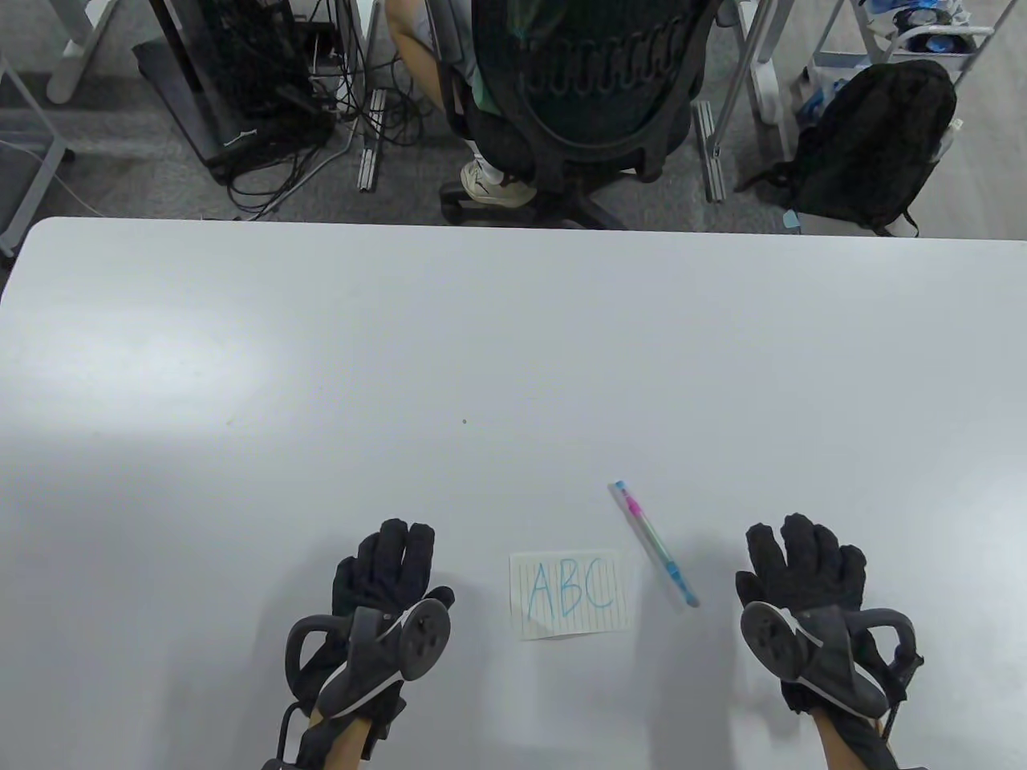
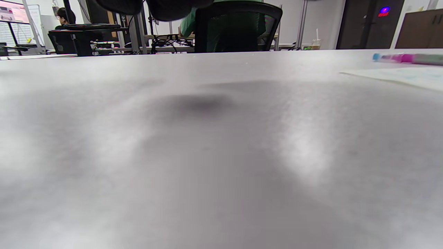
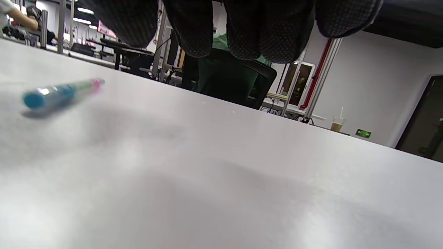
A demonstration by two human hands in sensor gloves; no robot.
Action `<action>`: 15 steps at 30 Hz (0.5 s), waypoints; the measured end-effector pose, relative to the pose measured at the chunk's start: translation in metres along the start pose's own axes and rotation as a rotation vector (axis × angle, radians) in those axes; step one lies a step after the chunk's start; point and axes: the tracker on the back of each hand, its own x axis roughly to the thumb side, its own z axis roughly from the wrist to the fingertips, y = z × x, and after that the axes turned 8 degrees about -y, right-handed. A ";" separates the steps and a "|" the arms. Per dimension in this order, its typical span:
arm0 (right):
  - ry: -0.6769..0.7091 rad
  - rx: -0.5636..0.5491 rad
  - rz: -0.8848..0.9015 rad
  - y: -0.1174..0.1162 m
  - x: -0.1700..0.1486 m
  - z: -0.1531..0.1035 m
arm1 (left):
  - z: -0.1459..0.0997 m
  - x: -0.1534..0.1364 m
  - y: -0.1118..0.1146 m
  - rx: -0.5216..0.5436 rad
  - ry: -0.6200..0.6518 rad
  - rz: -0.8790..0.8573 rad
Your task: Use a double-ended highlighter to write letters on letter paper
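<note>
A small lined paper [image 1: 570,594] with "ABC" written in blue lies near the table's front edge; its edge shows in the left wrist view [image 2: 401,75]. The double-ended highlighter [image 1: 654,543], pink and blue, lies slanted just right of the paper, also in the wrist views [image 2: 408,58] [image 3: 59,93]. My left hand [image 1: 385,561] rests flat on the table left of the paper, holding nothing. My right hand [image 1: 802,557] rests flat to the right of the highlighter, apart from it, fingers [image 3: 263,31] straight and empty.
The white table [image 1: 513,361] stretches far beyond the hands. Behind its far edge stands a black office chair [image 1: 594,88] with a person seated, a black backpack [image 1: 874,144] on the floor to the right.
</note>
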 end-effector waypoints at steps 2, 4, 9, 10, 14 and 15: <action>-0.006 0.014 -0.015 -0.004 -0.002 0.000 | 0.001 -0.003 0.001 -0.011 -0.018 0.040; -0.014 0.027 -0.016 -0.008 -0.004 0.000 | 0.001 -0.006 0.003 -0.016 -0.027 0.065; -0.025 0.036 -0.022 -0.010 -0.007 -0.001 | 0.003 -0.010 0.004 -0.036 -0.041 0.050; -0.026 0.036 -0.023 -0.010 -0.007 -0.001 | 0.003 -0.010 0.004 -0.037 -0.042 0.051; -0.023 0.035 -0.015 -0.009 -0.006 -0.001 | 0.003 -0.008 0.005 -0.045 -0.033 0.058; -0.021 0.031 -0.014 -0.008 -0.006 -0.002 | 0.003 -0.008 0.005 -0.048 -0.031 0.060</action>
